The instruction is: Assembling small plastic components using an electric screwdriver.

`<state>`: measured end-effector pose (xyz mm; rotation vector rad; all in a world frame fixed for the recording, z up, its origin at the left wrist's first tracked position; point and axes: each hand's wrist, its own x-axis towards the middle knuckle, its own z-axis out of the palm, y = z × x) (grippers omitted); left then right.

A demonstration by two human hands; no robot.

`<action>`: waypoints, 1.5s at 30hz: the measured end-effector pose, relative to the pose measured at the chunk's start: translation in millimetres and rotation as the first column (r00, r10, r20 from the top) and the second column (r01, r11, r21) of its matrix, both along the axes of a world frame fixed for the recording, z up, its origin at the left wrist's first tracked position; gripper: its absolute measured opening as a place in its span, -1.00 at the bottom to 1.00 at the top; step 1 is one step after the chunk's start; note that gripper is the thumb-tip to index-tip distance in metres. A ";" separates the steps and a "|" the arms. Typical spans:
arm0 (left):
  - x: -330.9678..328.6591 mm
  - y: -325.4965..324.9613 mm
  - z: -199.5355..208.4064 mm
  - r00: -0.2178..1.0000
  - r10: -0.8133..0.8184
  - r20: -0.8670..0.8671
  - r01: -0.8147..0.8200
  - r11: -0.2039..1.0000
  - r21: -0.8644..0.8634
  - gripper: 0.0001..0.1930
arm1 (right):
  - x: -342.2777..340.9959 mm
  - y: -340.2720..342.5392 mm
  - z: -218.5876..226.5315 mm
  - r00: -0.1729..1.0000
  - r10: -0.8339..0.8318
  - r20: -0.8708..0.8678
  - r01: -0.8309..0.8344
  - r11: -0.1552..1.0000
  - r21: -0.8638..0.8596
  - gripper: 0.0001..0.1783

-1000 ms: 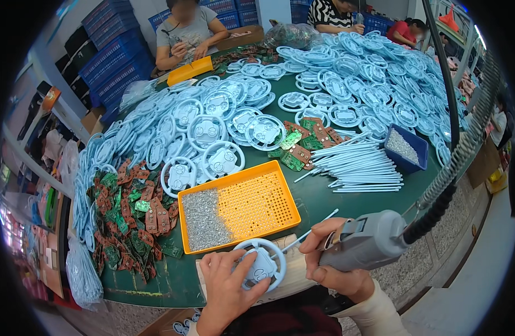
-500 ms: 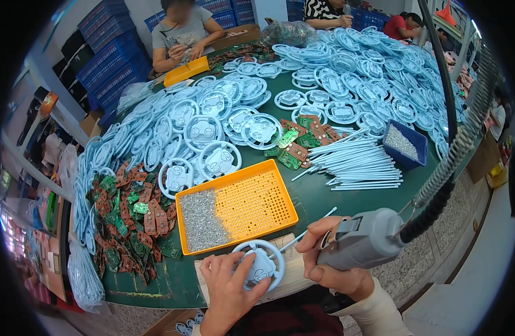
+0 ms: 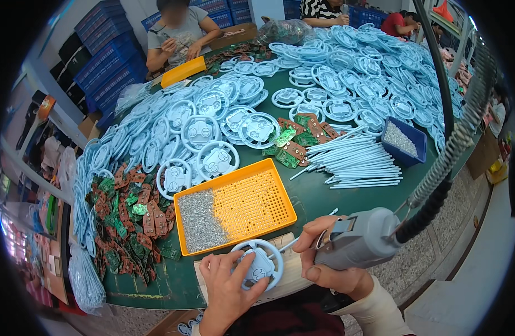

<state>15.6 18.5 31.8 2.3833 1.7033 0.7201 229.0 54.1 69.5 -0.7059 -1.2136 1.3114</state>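
A light blue plastic toy steering wheel (image 3: pixel 261 267) lies on a pale wooden board (image 3: pixel 298 273) at the table's near edge. My left hand (image 3: pixel 226 283) grips its left side, fingers on the rim and centre. In my right hand (image 3: pixel 344 278) is a grey electric screwdriver (image 3: pixel 361 241), its cord and coiled spring running up to the right. The fingers hide its tip. A thin light blue rod (image 3: pixel 289 245) slants from the wheel's far right side behind the right fingers; I cannot tell whether it is joined to the wheel.
A yellow perforated tray (image 3: pixel 254 204) half full of small screws sits just beyond. Circuit boards (image 3: pixel 129 218) heap at left, blue rods (image 3: pixel 358 159) and a blue screw bin (image 3: pixel 406 143) at right. Piled wheels (image 3: pixel 212 103) spread behind; a co-worker (image 3: pixel 182 33) sits across.
The view has shifted slightly. My right fingers now cover more of the rod. My left hand keeps its hold on the wheel, and the co-worker across has moved their hands a little.
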 end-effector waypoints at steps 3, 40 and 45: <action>-0.9 -0.9 -0.7 1.000 -0.001 -0.007 0.001 1.000 -0.009 -0.46 | -0.1 0.3 3.7 1.000 -0.022 0.009 0.022 0.999 -0.038 -0.53; -2.3 1.6 6.1 1.000 -0.012 0.022 0.013 0.999 -0.048 -0.45 | 0.1 0.8 -7.3 0.993 0.020 -0.116 -0.021 1.000 -0.003 -0.52; -2.1 1.5 6.6 1.000 -0.017 0.018 0.018 0.999 -0.050 -0.46 | 1.2 1.3 -8.9 0.995 0.022 -0.101 -0.022 1.000 0.002 -0.54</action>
